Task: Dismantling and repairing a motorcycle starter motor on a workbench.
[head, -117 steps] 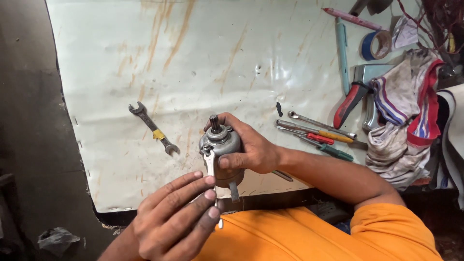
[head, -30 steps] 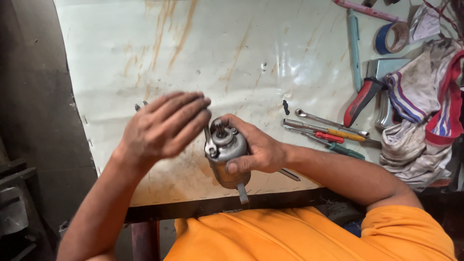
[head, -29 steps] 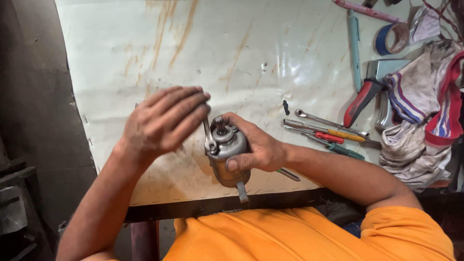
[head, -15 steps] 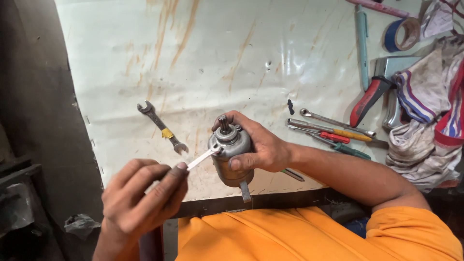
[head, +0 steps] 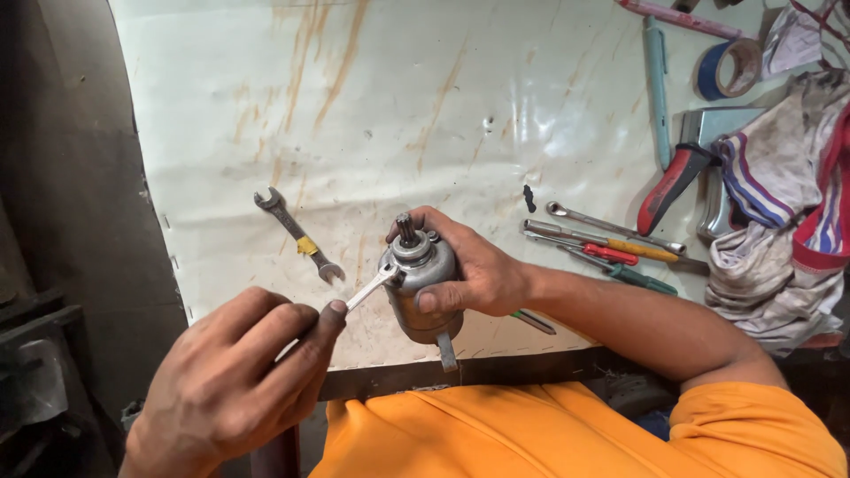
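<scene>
Two hands work one small motor at the near edge of the bench. The right hand has its fingers curled tight round the grey metal body, thumb pressed flat across the front and fingertips wrapped over the top rim, so the motor stands upright just above the bench edge with its short toothed shaft pointing up. The right forearm runs in from the lower right, low across the bench, out of an orange sleeve.

The left hand sits lower and nearer the camera, back of the hand up, fingers bunched together and pinched on the handle of a slim spanner. That spanner's head rests against the motor's top collar, on its left side. The left wrist comes up from the bottom of the view.

One second spanner, open-ended with a yellow band round its shank, lies loose on the bench, up and left of the motor and well apart from both hands.

Right of the motor lies a cluster of thin hand tools; their exact count is hard to tell, but one has a red grip and one a yellow. Beyond them are one red-handled tool, one roll of blue tape and a heap of rags.
</scene>
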